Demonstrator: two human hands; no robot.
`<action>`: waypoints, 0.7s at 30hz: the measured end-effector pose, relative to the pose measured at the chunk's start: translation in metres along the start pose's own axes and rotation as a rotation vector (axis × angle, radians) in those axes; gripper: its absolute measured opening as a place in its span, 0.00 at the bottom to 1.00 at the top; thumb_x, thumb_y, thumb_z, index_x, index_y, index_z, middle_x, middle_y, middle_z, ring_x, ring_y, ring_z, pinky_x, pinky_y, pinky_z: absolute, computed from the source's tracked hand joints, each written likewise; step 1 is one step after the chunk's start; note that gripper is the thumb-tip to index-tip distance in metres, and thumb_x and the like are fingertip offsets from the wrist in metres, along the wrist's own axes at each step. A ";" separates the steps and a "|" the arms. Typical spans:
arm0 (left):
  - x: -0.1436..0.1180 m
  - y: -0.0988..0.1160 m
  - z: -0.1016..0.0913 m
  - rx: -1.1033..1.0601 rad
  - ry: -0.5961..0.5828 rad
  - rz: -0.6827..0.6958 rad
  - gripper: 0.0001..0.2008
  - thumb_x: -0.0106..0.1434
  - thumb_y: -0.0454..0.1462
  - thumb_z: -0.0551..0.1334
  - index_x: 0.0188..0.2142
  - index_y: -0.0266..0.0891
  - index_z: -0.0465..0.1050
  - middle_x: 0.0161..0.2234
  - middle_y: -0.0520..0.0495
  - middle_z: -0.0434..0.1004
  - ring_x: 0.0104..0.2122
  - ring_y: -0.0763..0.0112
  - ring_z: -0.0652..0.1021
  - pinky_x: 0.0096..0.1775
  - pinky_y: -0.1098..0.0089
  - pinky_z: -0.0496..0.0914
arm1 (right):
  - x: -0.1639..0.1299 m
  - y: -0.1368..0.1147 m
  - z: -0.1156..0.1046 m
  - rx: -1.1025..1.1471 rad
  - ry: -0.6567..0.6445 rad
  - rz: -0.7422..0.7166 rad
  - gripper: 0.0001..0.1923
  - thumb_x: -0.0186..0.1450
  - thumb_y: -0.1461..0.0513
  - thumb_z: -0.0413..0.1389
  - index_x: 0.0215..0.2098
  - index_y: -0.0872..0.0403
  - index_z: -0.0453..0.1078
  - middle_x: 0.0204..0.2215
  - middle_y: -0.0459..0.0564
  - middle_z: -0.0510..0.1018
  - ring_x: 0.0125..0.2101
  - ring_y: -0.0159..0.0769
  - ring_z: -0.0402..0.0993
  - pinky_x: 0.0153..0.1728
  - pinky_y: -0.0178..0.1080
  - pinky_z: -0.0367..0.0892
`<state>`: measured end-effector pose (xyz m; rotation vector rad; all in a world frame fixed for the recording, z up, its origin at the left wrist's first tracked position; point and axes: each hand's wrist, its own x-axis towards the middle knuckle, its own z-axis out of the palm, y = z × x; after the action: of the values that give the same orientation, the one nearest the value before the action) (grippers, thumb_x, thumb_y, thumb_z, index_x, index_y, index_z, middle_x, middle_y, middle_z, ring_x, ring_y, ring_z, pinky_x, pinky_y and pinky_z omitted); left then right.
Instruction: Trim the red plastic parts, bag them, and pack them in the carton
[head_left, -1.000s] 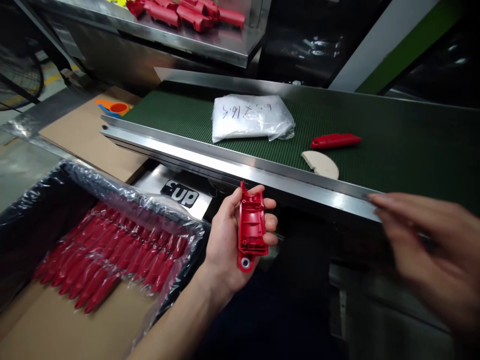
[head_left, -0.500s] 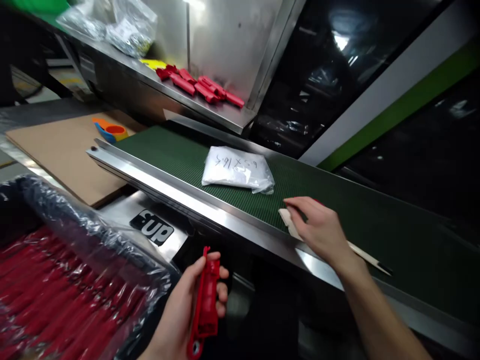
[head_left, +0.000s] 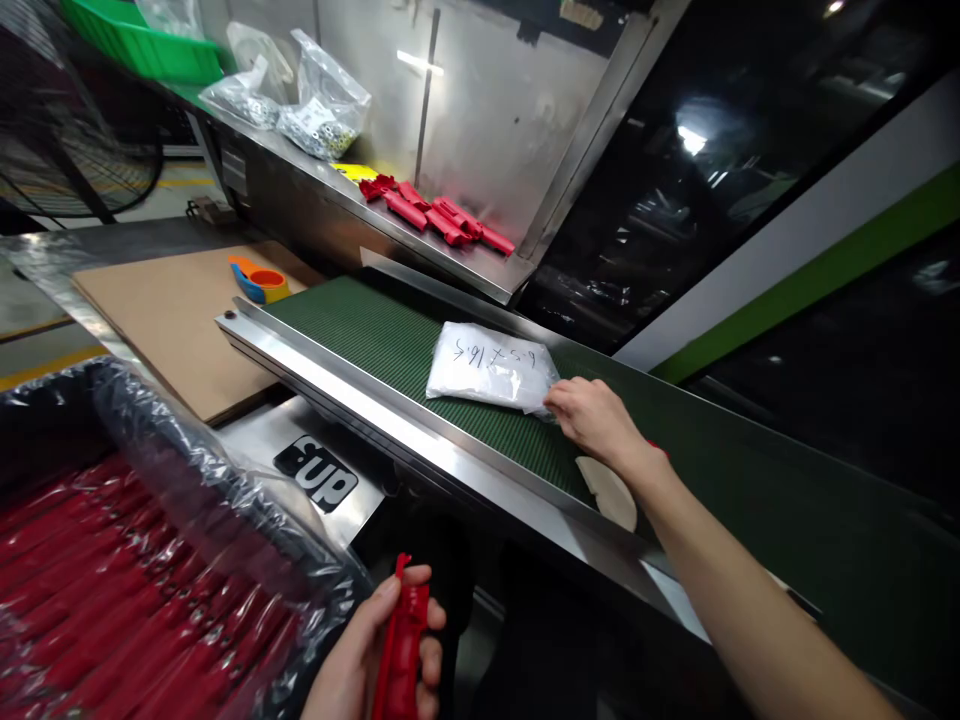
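At a green conveyor belt (head_left: 360,335) edged in steel, the left hand (head_left: 360,665) clasped a red plastic housing (head_left: 401,650) low by the bagged carton, while the right hand's (head_left: 592,420) fingers touched a white packet (head_left: 491,368) lying on the belt.

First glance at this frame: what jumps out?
The red plastic parts packed in rows inside a plastic-lined box at lower left stand out most, matched by the red part gripped in the left hand at the bottom edge. On the green belt in the middle, the right hand touches the corner of a white bag with handwriting. More red parts lie on the steel shelf behind.
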<state>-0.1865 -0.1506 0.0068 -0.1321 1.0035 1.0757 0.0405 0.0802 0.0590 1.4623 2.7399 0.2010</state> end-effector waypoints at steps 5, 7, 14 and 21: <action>-0.001 0.003 0.007 0.038 -0.035 0.000 0.13 0.71 0.39 0.47 0.50 0.35 0.61 0.28 0.48 0.72 0.19 0.73 0.71 0.15 0.76 0.64 | -0.005 0.003 -0.009 0.145 0.200 0.090 0.10 0.69 0.64 0.48 0.37 0.56 0.72 0.37 0.55 0.77 0.40 0.43 0.71 0.42 0.43 0.62; -0.003 0.002 0.008 0.045 -0.052 0.006 0.13 0.71 0.39 0.47 0.50 0.35 0.61 0.28 0.48 0.72 0.19 0.73 0.71 0.15 0.76 0.64 | -0.009 -0.002 -0.016 0.238 0.260 0.111 0.09 0.69 0.62 0.49 0.37 0.55 0.71 0.36 0.53 0.77 0.37 0.40 0.72 0.40 0.40 0.65; -0.013 -0.001 0.022 0.106 -0.255 0.209 0.20 0.61 0.41 0.65 0.49 0.41 0.60 0.36 0.48 0.73 0.27 0.72 0.73 0.18 0.77 0.67 | -0.044 -0.051 -0.053 0.525 0.313 0.080 0.08 0.69 0.58 0.52 0.37 0.53 0.69 0.33 0.48 0.77 0.31 0.33 0.74 0.32 0.34 0.69; 0.015 0.009 0.035 0.167 -0.348 0.197 0.20 0.64 0.47 0.63 0.49 0.42 0.61 0.46 0.42 0.72 0.39 0.70 0.76 0.27 0.78 0.69 | -0.117 -0.152 -0.038 0.668 0.216 -0.322 0.08 0.64 0.70 0.50 0.40 0.56 0.66 0.43 0.56 0.77 0.46 0.39 0.74 0.48 0.43 0.70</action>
<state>-0.1704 -0.1174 0.0192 0.2870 0.7960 1.1409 -0.0231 -0.1039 0.0734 1.0853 3.3567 -0.6625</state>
